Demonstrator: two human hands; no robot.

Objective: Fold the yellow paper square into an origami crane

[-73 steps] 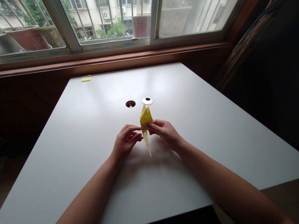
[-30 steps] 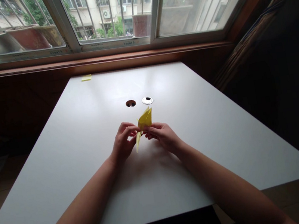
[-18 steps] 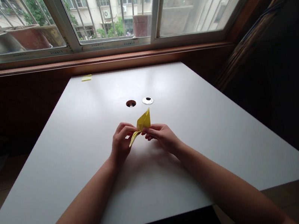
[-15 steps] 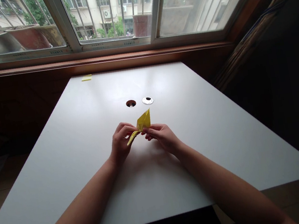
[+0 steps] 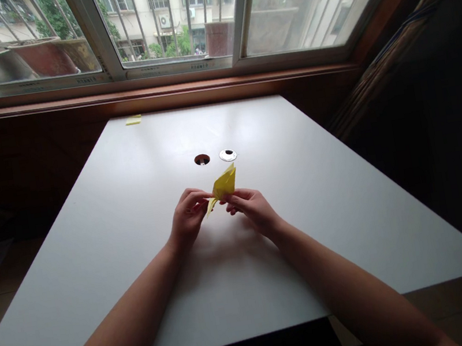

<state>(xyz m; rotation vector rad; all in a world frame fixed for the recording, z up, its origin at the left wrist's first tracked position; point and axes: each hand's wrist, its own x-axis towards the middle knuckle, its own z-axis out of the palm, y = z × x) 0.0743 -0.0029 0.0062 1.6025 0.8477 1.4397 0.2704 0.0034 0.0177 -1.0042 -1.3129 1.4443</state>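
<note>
A folded yellow paper (image 5: 224,184) is held just above the middle of the white table (image 5: 132,212). Its broad pointed part sticks up and away from me. A narrow tip runs down to the left between my hands. My left hand (image 5: 188,218) pinches that narrow lower tip with thumb and fingers curled. My right hand (image 5: 250,208) pinches the paper's middle from the right, fingers closed on it. Both forearms reach in from the near edge.
A round cable hole (image 5: 201,159) and its white cap (image 5: 227,155) lie just beyond the paper. A small yellow pad (image 5: 133,120) sits at the far left edge of the table. A window sill and window run behind; dark wall panelling stands to the right.
The paper's long lower tip, which hung straight down toward me, has swung up and left into my left hand's pinch and now shows shorter. Both hands stayed in place.
</note>
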